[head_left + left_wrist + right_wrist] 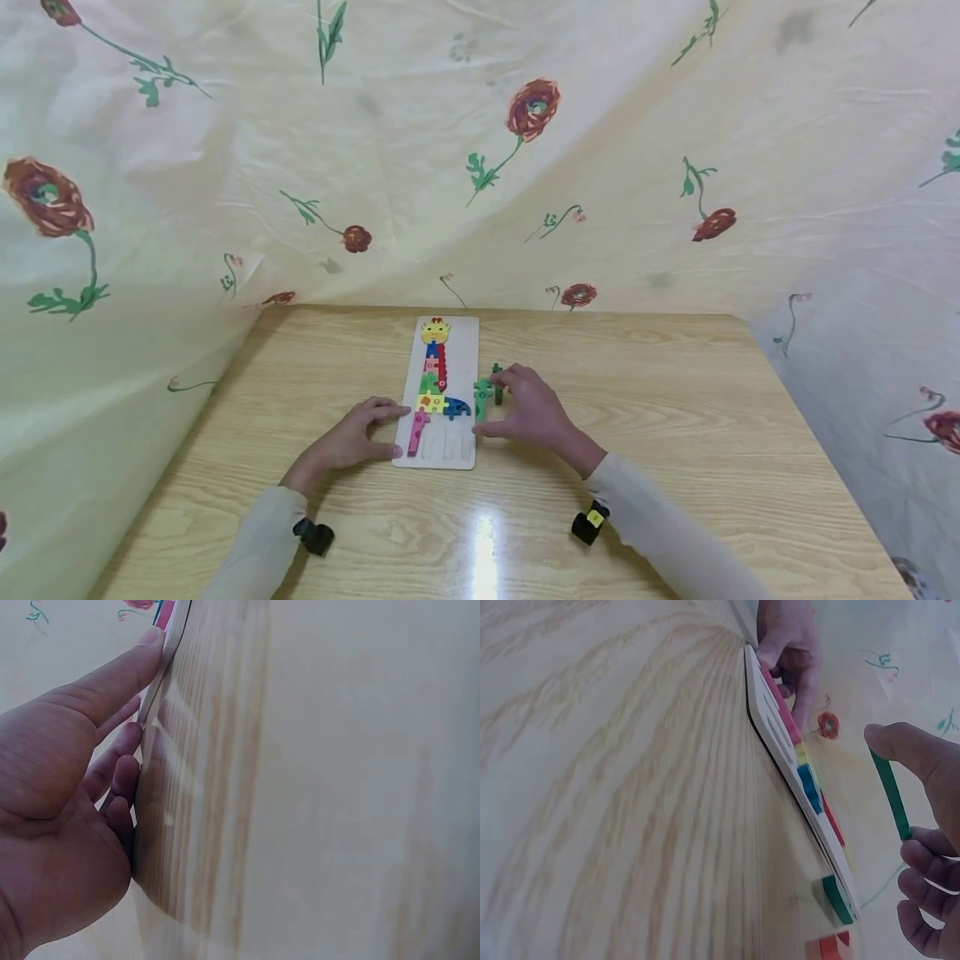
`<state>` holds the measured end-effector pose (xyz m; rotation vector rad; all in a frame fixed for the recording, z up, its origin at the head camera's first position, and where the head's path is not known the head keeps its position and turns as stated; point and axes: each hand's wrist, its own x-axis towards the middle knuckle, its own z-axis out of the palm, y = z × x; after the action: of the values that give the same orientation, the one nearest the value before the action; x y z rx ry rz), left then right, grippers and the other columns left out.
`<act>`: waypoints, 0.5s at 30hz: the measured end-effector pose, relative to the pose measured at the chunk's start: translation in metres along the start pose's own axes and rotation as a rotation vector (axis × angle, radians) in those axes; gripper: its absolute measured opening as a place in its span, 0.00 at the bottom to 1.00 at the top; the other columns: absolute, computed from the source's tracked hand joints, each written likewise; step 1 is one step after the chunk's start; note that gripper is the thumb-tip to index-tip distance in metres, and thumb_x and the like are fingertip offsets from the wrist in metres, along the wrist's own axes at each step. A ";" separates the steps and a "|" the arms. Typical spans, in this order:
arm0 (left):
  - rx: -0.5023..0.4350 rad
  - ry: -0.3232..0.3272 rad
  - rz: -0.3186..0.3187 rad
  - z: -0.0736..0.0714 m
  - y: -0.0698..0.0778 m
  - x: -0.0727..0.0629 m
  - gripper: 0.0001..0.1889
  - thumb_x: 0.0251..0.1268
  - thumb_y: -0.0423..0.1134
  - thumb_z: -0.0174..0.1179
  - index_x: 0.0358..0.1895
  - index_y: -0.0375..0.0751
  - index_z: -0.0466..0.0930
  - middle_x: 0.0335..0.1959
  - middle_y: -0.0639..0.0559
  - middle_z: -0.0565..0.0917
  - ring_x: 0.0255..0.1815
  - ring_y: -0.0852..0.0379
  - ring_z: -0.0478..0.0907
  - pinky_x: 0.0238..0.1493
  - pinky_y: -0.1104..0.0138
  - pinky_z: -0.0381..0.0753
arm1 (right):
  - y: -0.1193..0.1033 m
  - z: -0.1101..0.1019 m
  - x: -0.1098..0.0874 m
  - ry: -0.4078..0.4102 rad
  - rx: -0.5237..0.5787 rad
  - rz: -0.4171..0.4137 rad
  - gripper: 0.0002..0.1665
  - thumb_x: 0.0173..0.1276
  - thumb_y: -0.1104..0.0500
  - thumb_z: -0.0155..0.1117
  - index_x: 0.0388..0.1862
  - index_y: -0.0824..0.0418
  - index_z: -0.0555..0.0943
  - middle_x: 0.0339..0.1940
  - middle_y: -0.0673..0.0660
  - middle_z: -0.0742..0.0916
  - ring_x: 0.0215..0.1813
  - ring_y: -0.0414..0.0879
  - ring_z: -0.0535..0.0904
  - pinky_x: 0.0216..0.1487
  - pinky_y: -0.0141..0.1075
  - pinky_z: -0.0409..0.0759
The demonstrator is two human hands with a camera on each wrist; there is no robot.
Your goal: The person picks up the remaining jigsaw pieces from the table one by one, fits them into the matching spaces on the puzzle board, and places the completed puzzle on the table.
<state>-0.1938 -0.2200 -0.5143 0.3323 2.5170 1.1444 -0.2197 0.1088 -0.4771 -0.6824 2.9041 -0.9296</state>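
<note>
1 green piece, pinched by the right hand's thumb and fingertips, could slip if tilted, and the dark green piece beside those fingertips may get in the way. The left hand, thumb and fingers spread, touches the board to its right, which might skid if bumped.

The table is pale wood grain, kinda glossy, with a bright white streak of glare low in the head view. Behind it and down either side there's wrinkly cream cloth like walls, printed with reddish-brown flowers and green leaves, greyer on the right
</note>
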 end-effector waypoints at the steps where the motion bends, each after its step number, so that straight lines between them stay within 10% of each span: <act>1: -0.001 -0.001 -0.002 0.000 0.000 0.000 0.32 0.60 0.44 0.75 0.70 0.53 0.77 0.72 0.44 0.69 0.75 0.39 0.61 0.75 0.38 0.59 | -0.001 0.002 0.001 -0.002 0.000 -0.003 0.46 0.46 0.36 0.85 0.57 0.62 0.84 0.47 0.56 0.83 0.46 0.49 0.77 0.44 0.39 0.81; 15: -0.008 -0.006 0.017 0.000 -0.005 0.001 0.31 0.61 0.46 0.74 0.69 0.55 0.78 0.72 0.44 0.69 0.75 0.38 0.61 0.75 0.38 0.58 | -0.022 0.022 0.006 -0.029 -0.020 -0.024 0.46 0.46 0.34 0.84 0.58 0.58 0.84 0.47 0.52 0.83 0.47 0.45 0.77 0.47 0.39 0.81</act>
<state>-0.1952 -0.2227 -0.5180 0.3556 2.5084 1.1572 -0.2131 0.0783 -0.4824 -0.7268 2.8900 -0.8872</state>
